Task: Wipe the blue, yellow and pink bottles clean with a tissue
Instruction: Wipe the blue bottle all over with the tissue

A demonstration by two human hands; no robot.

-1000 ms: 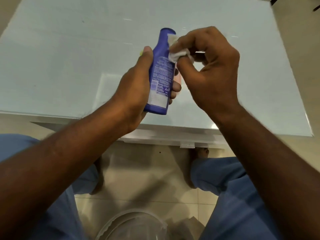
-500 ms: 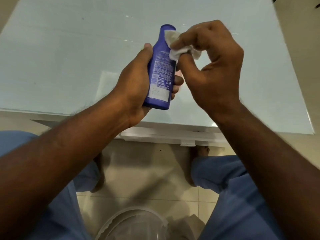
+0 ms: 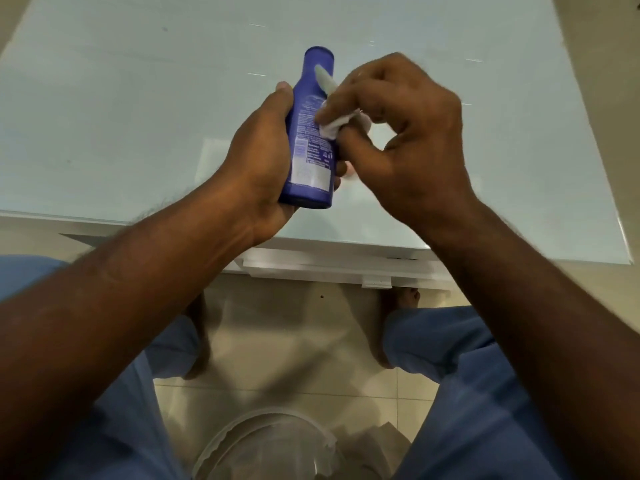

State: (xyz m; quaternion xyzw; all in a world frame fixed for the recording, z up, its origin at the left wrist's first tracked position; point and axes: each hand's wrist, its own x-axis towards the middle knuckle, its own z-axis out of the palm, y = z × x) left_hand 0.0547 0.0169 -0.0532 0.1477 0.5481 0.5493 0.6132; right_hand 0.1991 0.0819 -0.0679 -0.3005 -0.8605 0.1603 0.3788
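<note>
My left hand (image 3: 258,168) grips the blue bottle (image 3: 311,150) around its lower half, holding it above the near edge of the glass table, cap pointing away from me. Its printed back label faces me. My right hand (image 3: 398,133) pinches a crumpled white tissue (image 3: 330,124) and presses it against the bottle's right side, about mid-height. One end of the tissue sticks up along the bottle's neck. A bit of pink (image 3: 351,173) shows behind my hands; I cannot tell what it is. No yellow bottle is visible.
The pale glass table (image 3: 138,116) stretches away from me, its near edge (image 3: 329,268) just under my wrists. Below lie a tiled floor, my blue-trousered legs and bare feet, and a clear plastic container (image 3: 266,445) between my knees.
My right hand has slid the tissue down from the bottle's neck to its middle. The bottle has stayed in my left hand, shifted slightly.
</note>
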